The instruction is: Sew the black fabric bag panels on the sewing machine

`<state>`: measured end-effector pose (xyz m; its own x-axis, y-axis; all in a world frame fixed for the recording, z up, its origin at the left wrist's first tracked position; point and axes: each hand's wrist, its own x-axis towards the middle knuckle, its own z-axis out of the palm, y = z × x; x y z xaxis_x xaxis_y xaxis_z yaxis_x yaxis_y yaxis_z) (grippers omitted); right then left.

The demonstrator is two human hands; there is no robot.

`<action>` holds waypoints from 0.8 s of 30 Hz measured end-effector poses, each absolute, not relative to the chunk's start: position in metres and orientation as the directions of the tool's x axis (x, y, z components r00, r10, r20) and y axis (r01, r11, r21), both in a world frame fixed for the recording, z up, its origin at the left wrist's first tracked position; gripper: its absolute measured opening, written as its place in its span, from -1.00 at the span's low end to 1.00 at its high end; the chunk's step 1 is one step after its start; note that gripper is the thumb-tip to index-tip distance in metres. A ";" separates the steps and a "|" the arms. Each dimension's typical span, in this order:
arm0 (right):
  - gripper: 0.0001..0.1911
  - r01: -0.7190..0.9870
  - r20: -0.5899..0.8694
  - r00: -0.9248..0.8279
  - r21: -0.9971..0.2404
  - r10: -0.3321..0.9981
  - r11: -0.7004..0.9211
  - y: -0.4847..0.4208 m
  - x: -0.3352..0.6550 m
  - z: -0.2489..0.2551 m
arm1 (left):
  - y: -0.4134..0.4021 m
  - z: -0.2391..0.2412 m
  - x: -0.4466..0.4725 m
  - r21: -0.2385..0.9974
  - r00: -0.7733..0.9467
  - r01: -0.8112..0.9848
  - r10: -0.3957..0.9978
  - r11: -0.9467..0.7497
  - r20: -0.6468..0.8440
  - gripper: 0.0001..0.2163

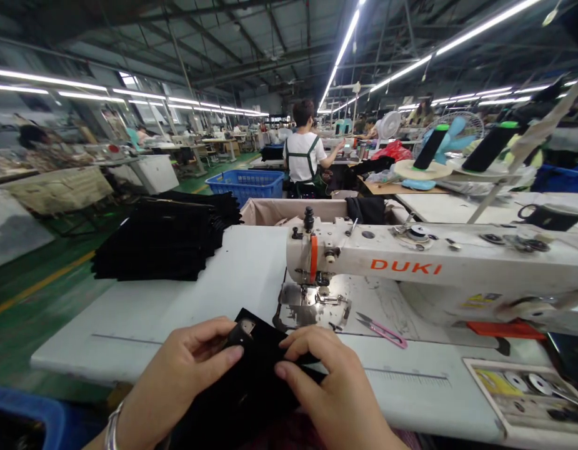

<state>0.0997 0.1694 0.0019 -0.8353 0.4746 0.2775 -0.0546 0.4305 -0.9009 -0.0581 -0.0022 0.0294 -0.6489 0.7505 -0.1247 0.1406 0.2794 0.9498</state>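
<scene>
At the far left of my view, a blue bin [21, 400] sits low beside the table [195, 306]. Next I see a stack of black cloth [157, 237] lying on the table's far left part. Then comes the left hand [188, 356], a bracelet [112, 428] on its wrist; its thumb and fingers are nearly closed, pinching the upper left of a black cloth piece [244, 381]. I have that piece between the two hands at the table's near edge, a small pale patch showing by the left fingertips. Beyond the table, a blue basket [246, 183] stands left of a co-worker [303, 153], who faces away. The right hand [333, 369] has its fingers curled and its thumb close to them, gripping the piece's right side. Further right I make out the sewing machine [438, 253], pink-handled snips [383, 331] lying in front of it, then a tray [497, 397] with bobbins [540, 384], and a dark mug [551, 217] behind the machine.
</scene>
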 end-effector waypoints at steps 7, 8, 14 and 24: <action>-0.84 -0.049 0.260 -0.836 -0.912 0.483 0.408 0.165 0.103 0.007 | -0.006 0.032 -0.056 0.936 -0.663 0.223 0.746 0.270 -0.057 -0.75; -0.83 -0.048 0.259 -0.835 -0.913 0.486 0.405 0.164 0.103 0.008 | -0.006 0.033 -0.055 0.937 -0.661 0.220 0.748 0.271 -0.061 -0.75; -0.82 0.040 0.175 -0.837 -0.925 0.519 0.377 0.160 0.102 0.011 | -0.009 0.032 -0.053 0.922 -0.677 0.243 0.733 0.302 -0.062 -0.77; -0.76 0.042 0.120 -0.864 -0.950 0.488 0.309 0.156 0.094 0.015 | -0.010 0.032 -0.059 0.913 -0.646 0.113 0.727 0.392 -0.232 -0.61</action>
